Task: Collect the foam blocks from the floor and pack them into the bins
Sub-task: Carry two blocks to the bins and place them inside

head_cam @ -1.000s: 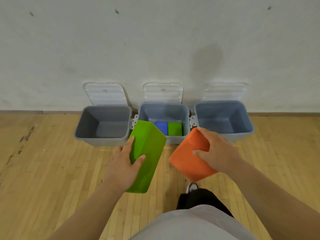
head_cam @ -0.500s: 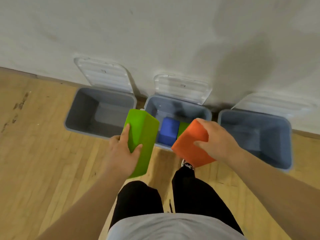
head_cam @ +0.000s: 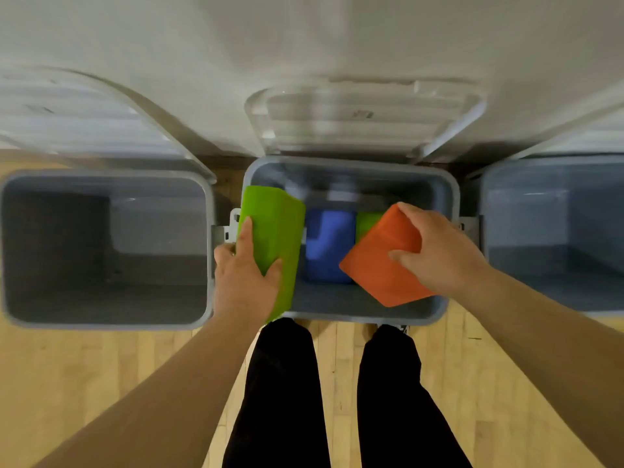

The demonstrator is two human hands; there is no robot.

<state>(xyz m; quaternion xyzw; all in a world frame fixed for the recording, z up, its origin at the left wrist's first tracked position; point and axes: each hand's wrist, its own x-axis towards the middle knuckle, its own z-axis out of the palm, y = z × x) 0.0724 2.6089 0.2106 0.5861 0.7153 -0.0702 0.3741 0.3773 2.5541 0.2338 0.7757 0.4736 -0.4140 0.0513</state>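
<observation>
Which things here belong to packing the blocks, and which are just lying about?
Job: green block in left hand; orange block in right hand; blue block and small green block inside middle bin; left bin; right bin.
Lying about: lids, open against the wall; floor.

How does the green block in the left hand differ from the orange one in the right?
The green block is long, pointing away from the person, in the left hand; the orange block looks shorter and squarer, tilted cornerwise, in the right hand. Both are held over the middle bin.
</observation>
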